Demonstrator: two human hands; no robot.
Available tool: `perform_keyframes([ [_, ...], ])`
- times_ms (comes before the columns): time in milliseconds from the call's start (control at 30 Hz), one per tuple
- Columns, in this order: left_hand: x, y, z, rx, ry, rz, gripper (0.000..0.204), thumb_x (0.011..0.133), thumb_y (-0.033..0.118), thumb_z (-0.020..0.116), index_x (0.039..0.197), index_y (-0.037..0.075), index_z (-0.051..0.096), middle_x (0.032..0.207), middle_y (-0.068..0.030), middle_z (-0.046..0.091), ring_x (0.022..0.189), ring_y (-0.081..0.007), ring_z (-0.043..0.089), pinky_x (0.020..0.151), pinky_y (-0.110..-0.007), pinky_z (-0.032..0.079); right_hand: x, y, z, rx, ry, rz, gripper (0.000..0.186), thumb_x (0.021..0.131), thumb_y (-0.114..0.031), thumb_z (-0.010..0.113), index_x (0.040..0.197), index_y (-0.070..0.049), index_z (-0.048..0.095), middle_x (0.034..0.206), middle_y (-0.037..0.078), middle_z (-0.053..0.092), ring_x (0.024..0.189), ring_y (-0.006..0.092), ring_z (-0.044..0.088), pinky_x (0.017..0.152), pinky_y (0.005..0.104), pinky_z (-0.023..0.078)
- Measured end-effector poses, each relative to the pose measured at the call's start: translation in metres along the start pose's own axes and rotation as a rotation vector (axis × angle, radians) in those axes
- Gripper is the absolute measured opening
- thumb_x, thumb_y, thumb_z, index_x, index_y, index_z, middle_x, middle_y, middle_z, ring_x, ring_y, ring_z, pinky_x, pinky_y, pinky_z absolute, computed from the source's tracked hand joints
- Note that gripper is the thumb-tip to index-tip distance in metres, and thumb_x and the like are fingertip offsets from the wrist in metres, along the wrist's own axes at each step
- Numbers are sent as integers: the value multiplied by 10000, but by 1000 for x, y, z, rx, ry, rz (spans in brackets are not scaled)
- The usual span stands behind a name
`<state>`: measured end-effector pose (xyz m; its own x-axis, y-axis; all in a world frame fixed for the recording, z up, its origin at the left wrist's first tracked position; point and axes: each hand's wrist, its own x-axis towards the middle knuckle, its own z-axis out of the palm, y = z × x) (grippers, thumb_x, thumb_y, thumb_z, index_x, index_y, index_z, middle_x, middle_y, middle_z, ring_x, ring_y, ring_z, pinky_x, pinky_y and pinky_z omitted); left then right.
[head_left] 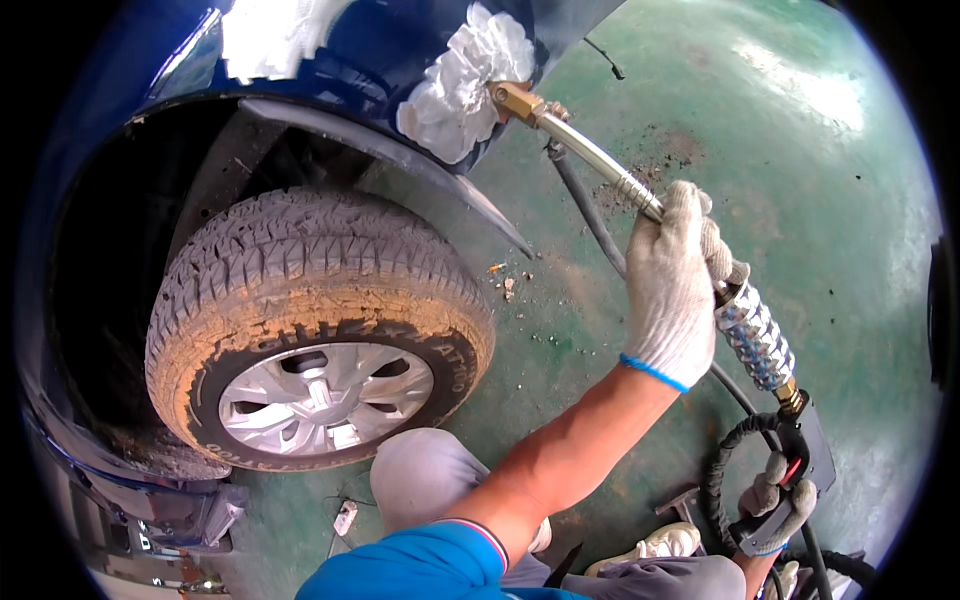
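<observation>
The long tool [755, 335] slanted toward the blue car [370, 50], its brass head [518, 102] at a pale patch [462, 85] (contact was unclear). The left hand [672, 285] gripped its shaft [598, 163], the right hand [778, 500] its black handle [808, 445]; a muddy tyre [325, 285] stood nearby.

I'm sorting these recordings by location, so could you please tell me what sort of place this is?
Most likely a vehicle body-repair workshop: the dark blue car body bears a pale, rough-edged patch, a slide-hammer-style tool is held up to it, and the floor looks glossy green.
</observation>
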<state>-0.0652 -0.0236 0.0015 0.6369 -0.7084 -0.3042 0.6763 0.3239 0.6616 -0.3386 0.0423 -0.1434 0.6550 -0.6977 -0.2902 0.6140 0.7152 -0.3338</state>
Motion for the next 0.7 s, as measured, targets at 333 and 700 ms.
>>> perform_keyframes([
  [333, -6, 2, -28, -3, -274, -83, 411, 1011, 464, 556, 796, 115, 531, 503, 52, 339, 380, -81, 339, 384, -280, 365, 5, 25, -40, -259, -108, -260, 528, 658, -242, 909, 950, 17, 553, 657, 119, 598, 528, 233, 571, 494, 352, 456],
  [700, 2, 8, -26, -9, -232, -6, 317, 1002, 379, 612, 906, 86, 539, 589, 27, 435, 438, -87, 398, 465, -287, 419, 17, 25, -32, -221, -157, -229, 497, 695, -220, 870, 976, 24, 541, 632, 117, 589, 494, 223, 541, 483, 342, 443],
])
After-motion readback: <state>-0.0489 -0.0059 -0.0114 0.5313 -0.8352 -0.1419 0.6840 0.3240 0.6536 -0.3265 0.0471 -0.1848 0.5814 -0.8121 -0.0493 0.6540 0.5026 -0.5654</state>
